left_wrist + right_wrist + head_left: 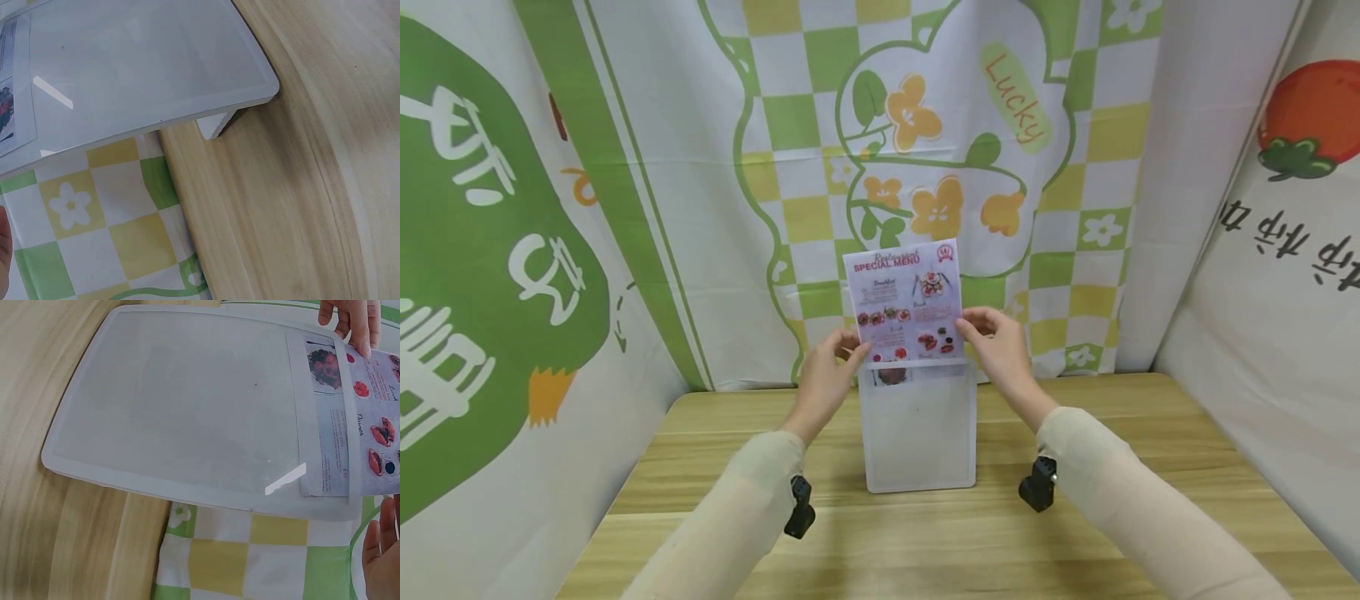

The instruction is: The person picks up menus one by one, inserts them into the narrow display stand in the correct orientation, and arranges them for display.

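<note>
A printed restaurant menu sheet [906, 304] stands partly inside a clear, white-edged sign holder [920, 433]. Its lower strip shows behind the clear front in the right wrist view, while most of the sheet sticks out above the top edge. My left hand [829, 375] pinches the menu's left edge between thumb and fingers, just above the holder. On the opposite side my right hand [1000, 350] pinches the right edge, slightly higher. Only a sliver of the left hand [4, 253] enters the left wrist view. The holder leans back on a white rear foot [214, 124].
A wood-grain table [730, 492] carries the holder near its back edge. Behind it hangs a green and yellow checkered curtain [797, 125] with a flower print. Printed fabric walls [1247, 333] close in both sides. Black wrist cameras [1039, 483] sit under both forearms.
</note>
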Tool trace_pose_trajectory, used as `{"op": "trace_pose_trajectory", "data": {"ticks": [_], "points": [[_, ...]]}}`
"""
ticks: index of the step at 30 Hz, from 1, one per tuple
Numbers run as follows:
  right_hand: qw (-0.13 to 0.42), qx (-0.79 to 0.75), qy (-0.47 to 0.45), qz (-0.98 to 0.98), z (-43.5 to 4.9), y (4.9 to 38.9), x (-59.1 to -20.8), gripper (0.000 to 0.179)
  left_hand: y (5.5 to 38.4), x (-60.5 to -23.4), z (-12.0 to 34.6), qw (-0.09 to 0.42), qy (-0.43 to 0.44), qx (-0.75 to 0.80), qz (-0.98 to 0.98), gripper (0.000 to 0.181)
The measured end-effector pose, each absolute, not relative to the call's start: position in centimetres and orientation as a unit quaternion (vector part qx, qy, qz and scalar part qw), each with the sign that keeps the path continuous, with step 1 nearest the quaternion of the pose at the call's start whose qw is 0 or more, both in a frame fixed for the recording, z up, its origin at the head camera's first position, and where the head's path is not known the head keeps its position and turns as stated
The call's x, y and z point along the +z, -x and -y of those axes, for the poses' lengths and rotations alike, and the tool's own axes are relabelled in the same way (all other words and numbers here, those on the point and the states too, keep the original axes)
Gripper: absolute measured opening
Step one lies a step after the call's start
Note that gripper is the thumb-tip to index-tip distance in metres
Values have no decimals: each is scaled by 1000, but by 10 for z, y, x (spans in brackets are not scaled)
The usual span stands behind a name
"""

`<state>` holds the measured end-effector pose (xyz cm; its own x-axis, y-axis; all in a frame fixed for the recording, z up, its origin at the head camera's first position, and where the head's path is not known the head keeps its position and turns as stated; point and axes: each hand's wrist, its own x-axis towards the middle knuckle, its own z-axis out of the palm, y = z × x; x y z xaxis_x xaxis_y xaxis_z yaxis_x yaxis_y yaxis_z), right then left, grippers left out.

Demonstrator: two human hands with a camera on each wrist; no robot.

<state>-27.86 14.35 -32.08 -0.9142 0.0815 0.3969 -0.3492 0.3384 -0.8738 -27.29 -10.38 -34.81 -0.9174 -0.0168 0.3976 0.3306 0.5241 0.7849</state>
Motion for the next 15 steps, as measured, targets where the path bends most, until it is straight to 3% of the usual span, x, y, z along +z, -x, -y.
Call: {"op": "trace_pose_trajectory", "data": {"ticks": [15], "points": [[188, 548, -77, 812, -146, 273, -349, 23, 267, -361, 105, 185, 80, -437, 876, 22]]}}
